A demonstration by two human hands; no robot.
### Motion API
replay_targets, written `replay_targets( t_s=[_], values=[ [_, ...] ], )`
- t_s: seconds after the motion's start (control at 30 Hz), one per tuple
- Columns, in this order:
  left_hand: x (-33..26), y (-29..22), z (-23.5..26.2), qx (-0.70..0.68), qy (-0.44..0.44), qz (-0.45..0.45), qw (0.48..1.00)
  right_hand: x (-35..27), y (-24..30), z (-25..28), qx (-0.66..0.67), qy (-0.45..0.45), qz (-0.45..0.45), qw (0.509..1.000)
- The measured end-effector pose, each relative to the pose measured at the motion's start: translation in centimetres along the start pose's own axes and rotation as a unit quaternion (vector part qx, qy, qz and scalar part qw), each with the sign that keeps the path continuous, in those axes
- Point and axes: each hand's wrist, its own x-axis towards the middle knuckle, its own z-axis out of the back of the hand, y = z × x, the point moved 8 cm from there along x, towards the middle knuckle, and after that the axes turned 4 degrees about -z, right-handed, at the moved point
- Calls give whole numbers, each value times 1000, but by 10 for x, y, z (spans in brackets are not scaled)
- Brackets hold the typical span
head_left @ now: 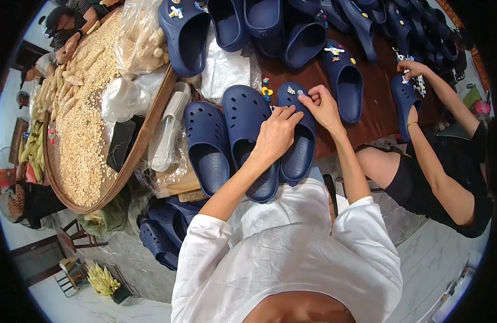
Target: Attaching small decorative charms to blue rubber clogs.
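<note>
A navy clog [297, 148] stands at the table's near edge, toe pointing away from me, with small white and light charms on its toe. My left hand [275, 132] lies curled over its left side, fingertips pressed on the upper. With my right hand [325, 107] I pinch at a small pale charm [301, 93] on the toe; its lower part is hidden. Two more navy clogs, one in the middle [242, 110] and one to its left [206, 145], carry no charms. Loose colored charms [267, 92] lie just beyond the left hand.
Beyond are more navy clogs [263, 24], one decorated clog [348, 86] to the right. A co-worker's hand [415, 69] works charms on another clog [403, 102]. At left, a wooden-rimmed tray [143, 145] holds pale kernels; a grey clog [171, 124] lies in clear plastic.
</note>
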Motion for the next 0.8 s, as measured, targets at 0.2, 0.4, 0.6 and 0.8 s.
replay_targets(
  t_s=[0.2, 0.4, 0.6, 0.8],
  values=[
    [0, -1, -2, 18, -3, -5, 1000, -10, -15, -1, 50, 20, -12, 999],
    [3, -3, -5, 23, 10, -11, 1000, 4, -36, -10, 64, 57, -46, 995],
    [3, -3, -5, 30, 21, -14, 999, 2, -4, -8, -28, 35, -53, 998],
    [4, -4, -5, 36, 19, -13, 999, -3, 6, -4, -29, 9, -36, 999]
  ],
)
